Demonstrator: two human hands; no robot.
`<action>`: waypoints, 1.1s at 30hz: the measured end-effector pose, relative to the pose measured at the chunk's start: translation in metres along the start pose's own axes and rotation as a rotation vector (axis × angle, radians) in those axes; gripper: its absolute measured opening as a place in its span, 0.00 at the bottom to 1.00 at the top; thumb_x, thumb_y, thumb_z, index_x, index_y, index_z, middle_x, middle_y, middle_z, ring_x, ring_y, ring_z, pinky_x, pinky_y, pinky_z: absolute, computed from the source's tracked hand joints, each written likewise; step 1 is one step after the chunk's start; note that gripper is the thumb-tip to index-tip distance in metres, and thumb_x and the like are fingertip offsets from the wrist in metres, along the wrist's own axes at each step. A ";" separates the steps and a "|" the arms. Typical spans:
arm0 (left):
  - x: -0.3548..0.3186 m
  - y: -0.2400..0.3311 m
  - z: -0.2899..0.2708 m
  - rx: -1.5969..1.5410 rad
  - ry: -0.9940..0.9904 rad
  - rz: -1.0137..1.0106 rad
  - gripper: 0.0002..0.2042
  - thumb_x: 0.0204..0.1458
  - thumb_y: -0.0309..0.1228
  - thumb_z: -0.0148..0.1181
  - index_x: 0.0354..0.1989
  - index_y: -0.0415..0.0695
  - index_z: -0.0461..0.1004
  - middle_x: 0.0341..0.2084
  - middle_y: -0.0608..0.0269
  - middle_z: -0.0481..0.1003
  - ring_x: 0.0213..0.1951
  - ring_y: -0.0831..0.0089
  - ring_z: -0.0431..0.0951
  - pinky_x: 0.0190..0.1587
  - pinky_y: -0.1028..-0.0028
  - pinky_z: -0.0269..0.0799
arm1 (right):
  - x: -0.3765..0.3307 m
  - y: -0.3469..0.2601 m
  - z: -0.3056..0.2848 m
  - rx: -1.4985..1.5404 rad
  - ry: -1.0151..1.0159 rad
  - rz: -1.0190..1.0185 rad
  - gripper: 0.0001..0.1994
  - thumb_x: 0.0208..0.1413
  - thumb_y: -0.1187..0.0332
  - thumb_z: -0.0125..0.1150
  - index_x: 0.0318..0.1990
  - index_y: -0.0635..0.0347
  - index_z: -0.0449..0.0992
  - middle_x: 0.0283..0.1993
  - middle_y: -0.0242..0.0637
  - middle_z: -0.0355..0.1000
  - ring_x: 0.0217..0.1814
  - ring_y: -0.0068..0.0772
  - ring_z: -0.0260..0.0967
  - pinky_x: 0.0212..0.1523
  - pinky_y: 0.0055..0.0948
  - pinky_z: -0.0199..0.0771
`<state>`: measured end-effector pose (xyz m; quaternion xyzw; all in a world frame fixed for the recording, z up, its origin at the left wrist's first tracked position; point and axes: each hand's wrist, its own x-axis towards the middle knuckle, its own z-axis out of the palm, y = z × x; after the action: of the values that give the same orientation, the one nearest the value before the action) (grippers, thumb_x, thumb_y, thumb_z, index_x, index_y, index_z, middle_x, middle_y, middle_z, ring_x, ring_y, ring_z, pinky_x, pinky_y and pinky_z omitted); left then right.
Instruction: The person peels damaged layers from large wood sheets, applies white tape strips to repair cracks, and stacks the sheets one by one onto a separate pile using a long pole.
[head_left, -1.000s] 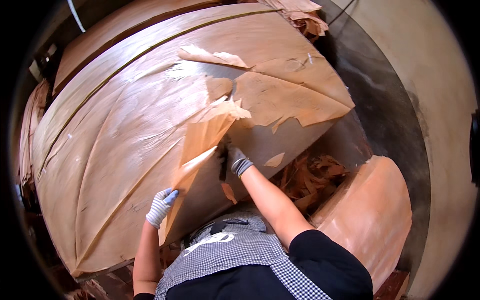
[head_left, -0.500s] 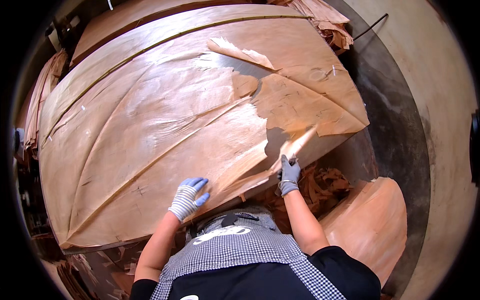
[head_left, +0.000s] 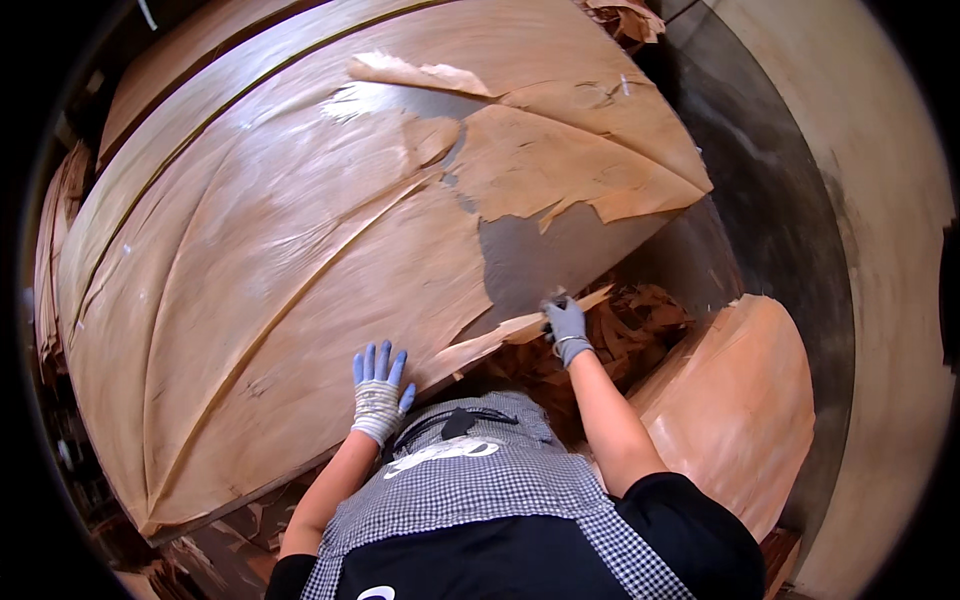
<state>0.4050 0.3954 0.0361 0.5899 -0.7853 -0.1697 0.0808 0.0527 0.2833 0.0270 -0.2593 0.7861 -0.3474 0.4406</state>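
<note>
A large thin tan sheet of wood veneer (head_left: 290,220) spreads over the wide surface before me, wrinkled and torn on its right side. My left hand (head_left: 380,392), in a striped glove with blue fingers, lies flat on it close to the near edge, fingers stretched out. At the edge to the right, my grey-gloved right hand (head_left: 567,328) is closed around a torn veneer strip (head_left: 485,343), whose end sticks out past the fingers. Beyond that hand a dark grey patch (head_left: 528,262) shows between the torn edges. Another veneer piece (head_left: 600,180) lies to its right.
A curled veneer flap (head_left: 420,72) stands up on the far part of the sheet. Crumpled scraps (head_left: 640,320) fill the space below the right edge. A big curved veneer piece (head_left: 735,410) leans at my right. More bundled sheets (head_left: 60,250) hang at the far left.
My right hand has pulled the strip down toward me, and the grey patch is larger. My left hand has flattened out on the sheet. The view has shifted.
</note>
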 end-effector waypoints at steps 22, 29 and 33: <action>0.180 0.193 0.021 -0.018 0.032 0.272 0.27 0.47 0.40 0.55 0.57 0.44 0.63 0.60 0.49 0.59 0.63 0.46 0.52 0.63 0.47 0.42 | 0.072 0.011 -0.229 0.100 -0.011 0.180 0.11 0.56 0.68 0.54 0.45 0.60 0.72 0.34 0.36 0.76 0.12 0.20 0.60 0.10 0.21 0.59; 0.285 0.231 0.025 0.007 0.098 0.404 0.27 0.49 0.38 0.55 0.58 0.44 0.62 0.60 0.47 0.57 0.63 0.46 0.52 0.64 0.50 0.44 | 0.039 0.043 -0.274 0.049 0.052 0.185 0.11 0.51 0.69 0.58 0.41 0.59 0.74 0.25 0.32 0.73 0.13 0.21 0.64 0.12 0.22 0.62; 0.352 0.274 0.024 -0.002 0.134 0.429 0.28 0.49 0.39 0.56 0.60 0.44 0.60 0.61 0.46 0.56 0.63 0.46 0.52 0.64 0.50 0.45 | 0.054 0.049 -0.307 0.130 0.128 0.221 0.10 0.51 0.68 0.58 0.41 0.60 0.74 0.26 0.32 0.74 0.13 0.21 0.64 0.12 0.22 0.62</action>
<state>0.0484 0.1316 0.0875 0.4193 -0.8854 -0.1099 0.1679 -0.2462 0.3726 0.0748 -0.1193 0.8123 -0.3628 0.4408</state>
